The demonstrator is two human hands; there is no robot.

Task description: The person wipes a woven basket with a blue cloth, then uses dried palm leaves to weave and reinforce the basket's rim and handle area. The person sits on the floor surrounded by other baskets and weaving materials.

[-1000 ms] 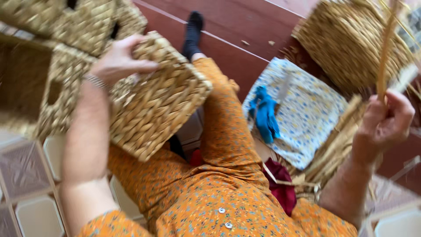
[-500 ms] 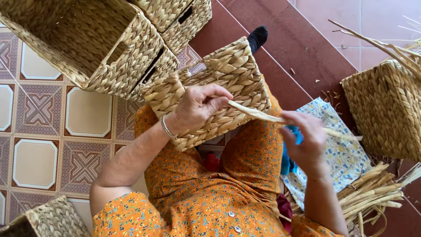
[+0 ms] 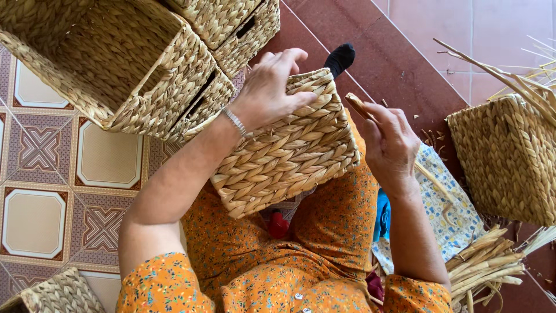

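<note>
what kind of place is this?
Likely a home basket-weaving spot on a patterned tile floor: finished woven baskets stacked nearby, a bundle of dried straw, a half-made basket on the person's lap.

The left hand covers the basket's far top corner, the right hand's fingertips curl out of sight around a straw strip, and the big baskets run off the top edge
</note>
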